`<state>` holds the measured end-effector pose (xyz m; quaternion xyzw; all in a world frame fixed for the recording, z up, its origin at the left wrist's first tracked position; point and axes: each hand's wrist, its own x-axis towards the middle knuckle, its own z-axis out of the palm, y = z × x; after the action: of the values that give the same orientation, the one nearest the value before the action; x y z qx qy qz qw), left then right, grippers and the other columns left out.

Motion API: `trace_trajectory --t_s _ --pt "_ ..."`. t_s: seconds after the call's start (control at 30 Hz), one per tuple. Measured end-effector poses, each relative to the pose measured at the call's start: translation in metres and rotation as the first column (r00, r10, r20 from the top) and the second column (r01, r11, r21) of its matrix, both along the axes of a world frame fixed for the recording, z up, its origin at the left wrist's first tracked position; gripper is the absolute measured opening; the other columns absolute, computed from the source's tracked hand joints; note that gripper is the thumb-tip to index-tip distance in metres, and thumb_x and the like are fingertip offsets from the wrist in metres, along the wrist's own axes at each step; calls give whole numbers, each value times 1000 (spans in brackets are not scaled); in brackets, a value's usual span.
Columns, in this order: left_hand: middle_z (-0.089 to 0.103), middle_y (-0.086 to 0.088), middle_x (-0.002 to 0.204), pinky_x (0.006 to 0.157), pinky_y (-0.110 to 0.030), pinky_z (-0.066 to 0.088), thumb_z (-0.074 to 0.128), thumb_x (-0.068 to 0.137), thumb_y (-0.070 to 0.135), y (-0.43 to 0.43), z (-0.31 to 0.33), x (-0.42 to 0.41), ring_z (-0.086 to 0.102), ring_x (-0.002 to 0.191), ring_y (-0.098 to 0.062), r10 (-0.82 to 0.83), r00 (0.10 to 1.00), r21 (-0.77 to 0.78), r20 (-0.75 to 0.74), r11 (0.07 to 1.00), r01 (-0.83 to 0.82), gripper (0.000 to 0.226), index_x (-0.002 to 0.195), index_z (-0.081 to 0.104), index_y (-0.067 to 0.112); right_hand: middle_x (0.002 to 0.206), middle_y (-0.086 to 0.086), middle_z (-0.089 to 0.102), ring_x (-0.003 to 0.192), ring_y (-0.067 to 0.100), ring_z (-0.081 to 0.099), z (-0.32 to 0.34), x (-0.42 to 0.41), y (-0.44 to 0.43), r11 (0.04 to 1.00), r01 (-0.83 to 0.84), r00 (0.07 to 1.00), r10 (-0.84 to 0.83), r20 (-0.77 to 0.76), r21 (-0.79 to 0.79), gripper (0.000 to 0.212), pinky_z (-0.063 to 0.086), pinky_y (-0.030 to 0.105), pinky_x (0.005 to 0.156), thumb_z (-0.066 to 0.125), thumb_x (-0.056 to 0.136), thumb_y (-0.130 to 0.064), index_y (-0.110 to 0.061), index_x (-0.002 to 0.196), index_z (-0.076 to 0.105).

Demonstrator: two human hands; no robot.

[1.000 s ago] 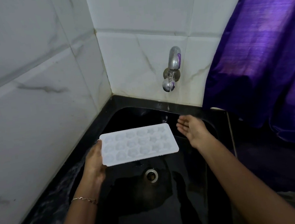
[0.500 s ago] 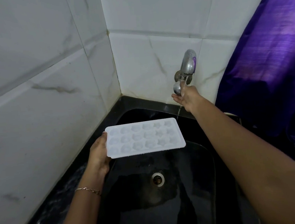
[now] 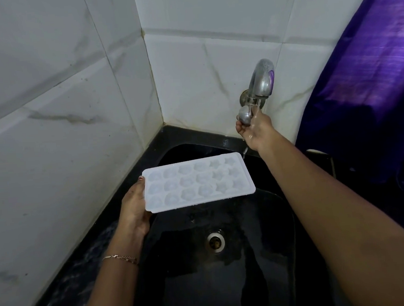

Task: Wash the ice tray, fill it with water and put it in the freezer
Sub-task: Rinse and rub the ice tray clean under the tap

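Mid-frame, the left hand (image 3: pixel 134 206) grips the tray (image 3: pixel 198 182) by one short end, level over the sink (image 3: pixel 230 283); upper right, the right hand (image 3: pixel 252 127) curls round the tap (image 3: pixel 262 85), water running. Held so — a hard stream could tip it.

I see a black sink (image 3: pixel 276 221) set in a corner. A round silver drain (image 3: pixel 215 241) sits in the middle of the sink's floor. White tiles (image 3: pixel 50 140) with grey streaks rise up behind the sink and on its left side. A shiny silver tap (image 3: pixel 261 80) sticks out of the tiles above the sink's back edge. A purple cloth (image 3: pixel 371 79) hangs at the sink's right side.
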<state>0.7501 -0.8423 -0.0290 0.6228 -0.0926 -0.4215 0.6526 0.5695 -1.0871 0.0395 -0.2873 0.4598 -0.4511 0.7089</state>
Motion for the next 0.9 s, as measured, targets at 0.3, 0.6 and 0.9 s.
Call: trace_trajectory --t_s 0.3,0.6,0.9 --pt "73 -10 109 72 -34 56 48 99 39 5 8 -10 71 96 -27 -57 998 -18 20 998 57 40 119 65 9 99 8 65 87 21 64 -4 -52 64 994 -105 940 104 -326 17 28 52 31 76 31 103 -25 -8 118 47" --pt "75 -5 98 58 -25 55 45 101 33 23 24 -43 73 81 -18 -163 986 -44 44 985 165 34 112 67 9 77 -3 52 65 9 49 -14 -104 185 845 -443 625 52 -779 -299 23 39 29 62 34 101 -24 -35 116 47" --pt "76 0 90 60 -27 54 42 101 41 48 27 -77 73 77 -15 -196 980 -4 14 980 197 37 106 68 14 105 -5 53 79 6 56 -19 -131 206 767 -560 317 -152 -936 -314 36 43 27 74 30 100 -30 -35 126 54"
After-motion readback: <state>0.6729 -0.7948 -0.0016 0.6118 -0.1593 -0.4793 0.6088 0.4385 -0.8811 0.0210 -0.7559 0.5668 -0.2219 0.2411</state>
